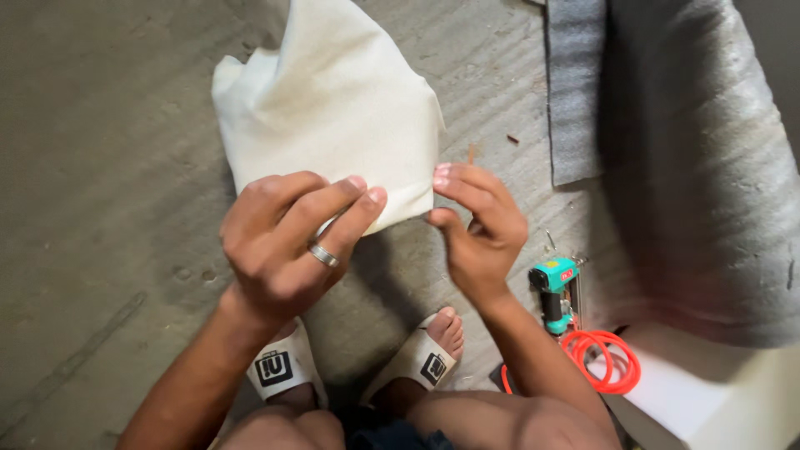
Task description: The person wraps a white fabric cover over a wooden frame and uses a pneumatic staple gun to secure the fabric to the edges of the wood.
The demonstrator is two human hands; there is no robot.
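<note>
A cream-white piece of fabric hangs folded in front of me over the concrete floor. My left hand, with a ring on one finger, grips its lower edge from the left. Fingertips of my right hand pinch the fabric's lower right corner. Both hands hold the cloth up above my feet in white slippers.
A teal pneumatic staple gun with a coiled orange hose lies on the floor at right. Beside it a large roll of grey foam padding spreads out. A white board sits at the lower right.
</note>
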